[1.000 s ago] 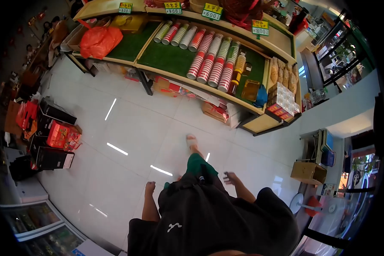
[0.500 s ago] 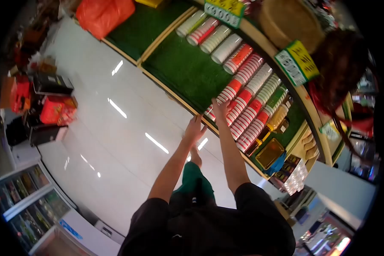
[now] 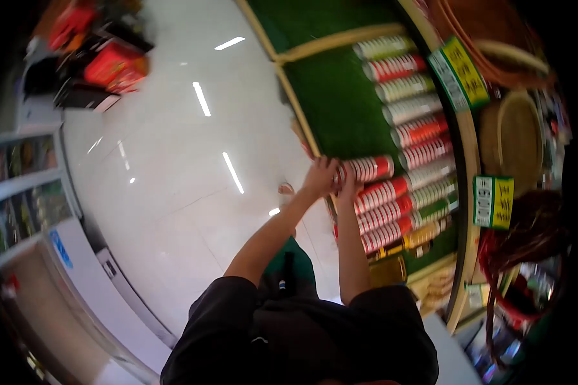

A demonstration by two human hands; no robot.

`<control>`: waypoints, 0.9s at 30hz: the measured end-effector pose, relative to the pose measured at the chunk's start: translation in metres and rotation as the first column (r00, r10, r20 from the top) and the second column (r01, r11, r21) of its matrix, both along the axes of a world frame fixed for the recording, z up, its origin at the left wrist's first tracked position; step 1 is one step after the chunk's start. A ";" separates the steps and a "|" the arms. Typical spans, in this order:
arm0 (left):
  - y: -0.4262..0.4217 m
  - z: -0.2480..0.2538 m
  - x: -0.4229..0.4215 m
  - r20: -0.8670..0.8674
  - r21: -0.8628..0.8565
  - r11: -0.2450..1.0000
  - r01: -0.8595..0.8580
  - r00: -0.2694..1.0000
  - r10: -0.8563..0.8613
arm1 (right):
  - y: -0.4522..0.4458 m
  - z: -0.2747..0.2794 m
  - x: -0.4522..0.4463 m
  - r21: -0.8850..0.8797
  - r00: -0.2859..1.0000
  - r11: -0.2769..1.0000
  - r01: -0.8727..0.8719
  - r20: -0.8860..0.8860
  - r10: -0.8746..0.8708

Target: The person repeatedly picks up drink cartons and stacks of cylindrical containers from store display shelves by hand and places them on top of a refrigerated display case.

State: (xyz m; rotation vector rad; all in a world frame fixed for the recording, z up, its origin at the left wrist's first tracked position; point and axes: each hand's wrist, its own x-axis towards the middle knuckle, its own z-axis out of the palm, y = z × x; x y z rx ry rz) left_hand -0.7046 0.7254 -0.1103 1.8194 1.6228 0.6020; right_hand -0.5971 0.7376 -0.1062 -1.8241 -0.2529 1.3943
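Note:
A sleeve of red-and-white striped paper cups point(image 3: 371, 169) sits at the front of the green shelf, its near end between my two hands. My left hand point(image 3: 321, 177) grips that near end, by the wooden front edge. Just beside it, my right hand point(image 3: 349, 186) closes around the sleeve from the near side. My palms and some fingers are hidden. More striped cup sleeves point(image 3: 380, 195) lie in rows alongside my right hand. Behind the held sleeve lies another red-striped sleeve point(image 3: 426, 153).
Wooden rails point(image 3: 340, 41) divide the green-lined shelf point(image 3: 327, 96). Price signs point(image 3: 492, 202) and wicker baskets point(image 3: 511, 142) line its back. A golden tray point(image 3: 388, 272) lies near bottles. Across the tiled floor point(image 3: 167, 192) stand glass-fronted coolers point(image 3: 20, 173) and red bags point(image 3: 117, 66).
My view has turned, swinging the shelf more upright. My hands have come together on the near end of one cup sleeve, which now sits apart from its row.

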 end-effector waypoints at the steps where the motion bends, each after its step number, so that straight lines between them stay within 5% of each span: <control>1: -0.010 0.009 -0.015 -0.058 0.007 1.000 0.024 0.998 -0.024 | -0.016 -0.001 -0.011 0.048 0.984 0.999 -0.006 -0.175 0.014; 4: -0.076 0.017 -0.075 -0.285 0.217 0.975 -0.041 0.953 0.104 | -0.079 -0.049 -0.042 0.173 0.744 0.978 -0.112 -0.638 0.198; 5: -0.106 0.025 -0.099 -0.189 0.102 0.984 -0.148 0.968 0.165 | -0.104 -0.040 -0.055 0.034 0.750 0.995 -0.091 -0.655 0.091; 6: -0.143 0.035 -0.122 -0.148 0.194 0.955 -0.225 0.955 0.256 | -0.118 -0.025 -0.072 -0.011 0.716 0.986 -0.169 -0.689 0.115; 8: -0.228 0.053 -0.160 -0.093 0.064 0.924 -0.377 0.920 0.381 | -0.142 -0.031 -0.104 0.126 0.584 0.922 -0.365 -0.741 0.333; 9: -0.273 0.075 -0.174 -0.101 0.048 0.882 -0.469 0.876 0.472 | -0.163 -0.005 -0.124 0.082 0.458 0.894 -0.440 -0.836 0.302; 10: -0.326 0.095 -0.181 -0.099 0.027 0.837 -0.547 0.831 0.547 | -0.197 0.070 -0.154 -0.117 0.551 0.876 -0.468 -0.814 0.185; 13: -0.484 0.109 -0.166 0.044 0.026 0.579 -0.815 0.579 0.814 | -0.283 0.063 -0.202 0.009 0.376 0.653 -0.757 -0.812 0.447; 15: -0.589 0.107 -0.143 0.173 0.065 0.415 -0.907 0.420 0.891 | -0.353 0.077 -0.224 0.171 0.059 0.248 -0.953 -0.701 0.710; 16: -0.634 0.097 -0.122 0.160 0.033 0.320 -0.947 0.321 0.933 | -0.389 0.078 -0.236 0.199 0.011 0.202 -0.959 -0.686 0.727; 18: -0.697 0.087 -0.069 0.095 -0.032 0.126 -0.992 0.122 0.988 | -0.453 0.063 -0.243 0.333 -0.376 -0.227 -0.915 -0.501 0.780; 21: -0.764 0.080 -0.007 0.076 -0.126 -0.168 -0.978 -0.178 0.981 | -0.592 0.122 -0.234 0.425 -0.645 -0.520 -0.741 -0.236 0.726; 25: -0.831 0.074 0.048 0.221 -0.075 -0.582 -0.810 -0.582 0.783 | -0.733 0.138 -0.215 0.587 -0.913 -0.738 -0.334 -0.008 0.407; 27: -0.850 0.076 0.046 0.320 -0.103 -0.669 -0.737 -0.661 0.679 | -0.769 0.134 -0.223 0.608 -0.959 -0.778 -0.158 0.095 0.268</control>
